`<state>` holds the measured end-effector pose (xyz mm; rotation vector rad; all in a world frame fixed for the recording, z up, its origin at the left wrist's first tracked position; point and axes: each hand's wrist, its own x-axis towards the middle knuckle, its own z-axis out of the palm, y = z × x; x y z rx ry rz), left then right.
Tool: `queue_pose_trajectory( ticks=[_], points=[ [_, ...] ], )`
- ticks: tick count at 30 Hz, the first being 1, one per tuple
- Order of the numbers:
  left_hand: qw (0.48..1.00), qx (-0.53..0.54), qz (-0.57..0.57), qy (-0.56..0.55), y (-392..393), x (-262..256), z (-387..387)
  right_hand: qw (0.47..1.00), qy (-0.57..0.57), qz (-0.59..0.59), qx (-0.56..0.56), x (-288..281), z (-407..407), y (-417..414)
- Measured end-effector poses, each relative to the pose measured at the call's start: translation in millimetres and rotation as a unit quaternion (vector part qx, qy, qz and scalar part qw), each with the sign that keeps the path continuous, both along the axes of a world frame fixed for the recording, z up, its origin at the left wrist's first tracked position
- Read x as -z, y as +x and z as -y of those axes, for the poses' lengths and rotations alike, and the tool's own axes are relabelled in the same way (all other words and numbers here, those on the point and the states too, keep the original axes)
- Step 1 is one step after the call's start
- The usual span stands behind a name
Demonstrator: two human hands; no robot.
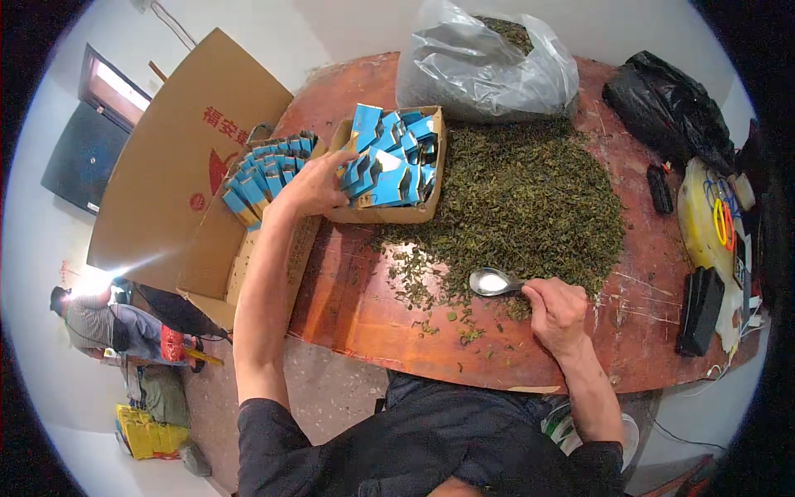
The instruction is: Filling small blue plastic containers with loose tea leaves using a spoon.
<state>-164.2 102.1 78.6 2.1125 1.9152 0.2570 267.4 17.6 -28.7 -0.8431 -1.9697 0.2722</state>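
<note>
My left hand [312, 185] is at the left side of a small cardboard box [385, 215] filled with blue paper packets [392, 180]. Its thumb and fingers are spread apart at the nearest packets, and some fingertips are hidden. In my right hand [558, 310] is a metal spoon [490, 282], gripped by its handle. The spoon's bowl points left over the near edge of a wide heap of dried tea-like leaves [528, 199]. More blue packets [267, 168] stand in rows in a large open carton [233, 267], left of my left forearm.
A clear plastic bag [484, 68] of leaves stands behind the heap on the red wooden table [372, 317]. A black plastic bag [667, 109], a black case [700, 310] and orange-handled scissors [723, 222] lie at the right. Another person [93, 323] is at the far left.
</note>
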Motion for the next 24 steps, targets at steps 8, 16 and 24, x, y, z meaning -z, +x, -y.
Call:
queue_pose_trajectory(
  ticks=[8,16,24],
  points=[
    [1.000,0.010,0.011,0.019,-1,3,1,1.000,0.003,-0.003,0.006,-1,0,0],
    [0.996,-0.032,0.040,0.076,0,5,10,1.000,0.005,0.000,0.004,0,-1,0],
    [0.982,-0.059,0.058,0.167,7,0,23,1.000,0.005,0.001,0.007,0,0,-2]
  ],
)
